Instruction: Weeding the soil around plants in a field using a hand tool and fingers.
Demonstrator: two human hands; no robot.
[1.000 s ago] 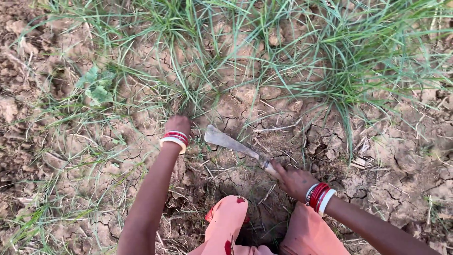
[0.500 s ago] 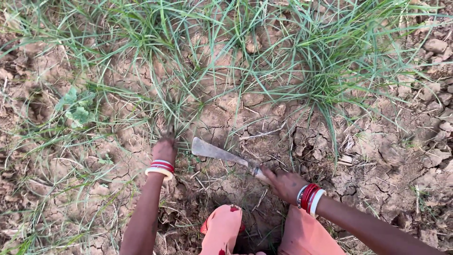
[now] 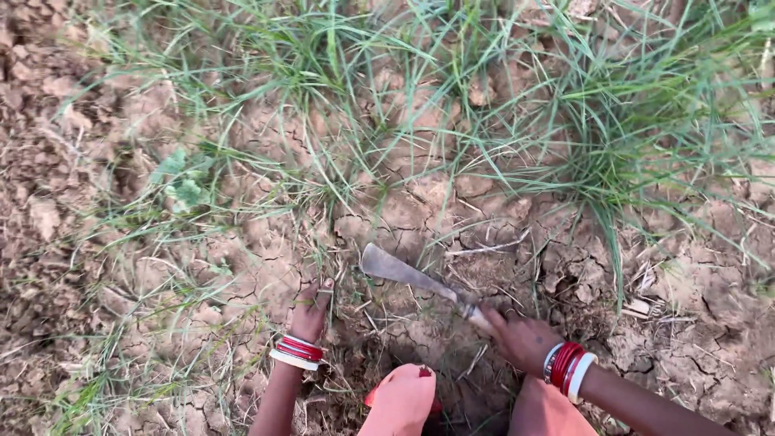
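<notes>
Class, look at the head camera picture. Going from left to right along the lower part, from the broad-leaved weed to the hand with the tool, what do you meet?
Broad-leaved weed → left hand with red and white bangles, fingers at the grass stems → flat metal blade over cracked dry soil → right hand gripping the handle → its red and white bangles.

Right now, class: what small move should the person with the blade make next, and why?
Probably draw the blade toward the grass stems beside the left hand. The right hand grips the handle, the blade tip lies on cracked soil close to those stems, and the left fingers rest at their base.
</notes>
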